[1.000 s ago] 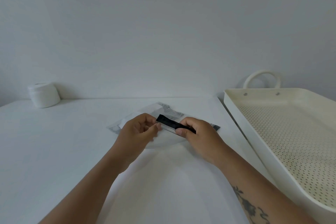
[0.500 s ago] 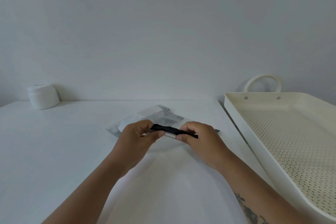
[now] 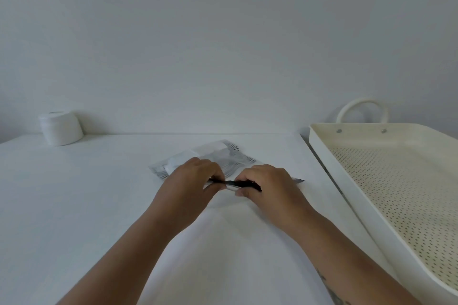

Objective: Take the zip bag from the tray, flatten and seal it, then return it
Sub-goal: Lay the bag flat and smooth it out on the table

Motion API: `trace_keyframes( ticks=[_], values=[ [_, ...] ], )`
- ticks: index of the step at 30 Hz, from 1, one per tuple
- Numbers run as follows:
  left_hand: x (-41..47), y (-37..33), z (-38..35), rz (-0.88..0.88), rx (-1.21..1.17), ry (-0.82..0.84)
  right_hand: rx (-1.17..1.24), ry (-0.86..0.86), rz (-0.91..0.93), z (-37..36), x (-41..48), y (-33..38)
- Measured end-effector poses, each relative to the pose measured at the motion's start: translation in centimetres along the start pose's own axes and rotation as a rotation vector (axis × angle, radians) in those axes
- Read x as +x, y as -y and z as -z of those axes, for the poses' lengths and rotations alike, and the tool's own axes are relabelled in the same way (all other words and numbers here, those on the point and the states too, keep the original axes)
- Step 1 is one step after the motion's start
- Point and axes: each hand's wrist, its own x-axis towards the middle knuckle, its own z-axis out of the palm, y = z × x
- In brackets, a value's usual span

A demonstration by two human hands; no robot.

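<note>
We find the zip bag (image 3: 218,158) lying flat on the white counter (image 3: 74,205), well clear of the tray (image 3: 329,168) that stands to its right. The left hand (image 3: 190,178) and the right hand (image 3: 270,183) both pinch the dark zip strip (image 3: 235,183) along the bag's near edge, thumbs below and fingers on top, close together near the middle of the strip.

We judge the bag to be thin, light film: soft, with no stiffness of its own, and likely slick under dry fingers. It appears nearly empty, though we cannot tell what is inside. The zip strip is the only firm part and the proper place to grip; the printed body would crumple or slide. For the return, a hold at the sealed edge or two corners should serve. The strip's right end lies past the right hand, and we cannot confirm it is closed.
</note>
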Motion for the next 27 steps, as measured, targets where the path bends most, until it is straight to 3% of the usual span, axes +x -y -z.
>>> trace_keyframes(
  ticks=[3, 6, 11, 16, 19, 24, 27],
  values=[
    [0.1, 0.3, 0.3, 0.013, 0.058, -0.006, 0.023, 0.000, -0.118, 0.3, -0.1, -0.7],
    [0.0, 0.7, 0.6, 0.053, 0.061, 0.019, -0.080, -0.004, -0.111, 0.5, -0.1, -0.9],
    [-0.5, 1.2, 0.4, 0.086, -0.119, 0.160, -0.277, 0.048, -0.244, 1.8, -0.8, -3.0],
    [-0.1, 2.8, 0.6, 0.097, -0.041, 0.012, 0.036, 0.146, -0.374, 2.7, -1.2, -3.7],
    [-0.2, 3.8, -0.1, 0.158, -0.135, 0.092, 0.054, 0.165, -0.387, 3.0, -1.4, -3.6],
    [-0.4, 3.9, -1.8, 0.264, 0.185, 0.323, 0.038, 0.109, -0.464, 3.1, -1.4, -3.1],
    [-0.4, 2.7, -1.9, 0.299, 0.280, 0.378, 0.068, 0.057, -0.441, 2.8, -1.0, -1.7]
  ],
)
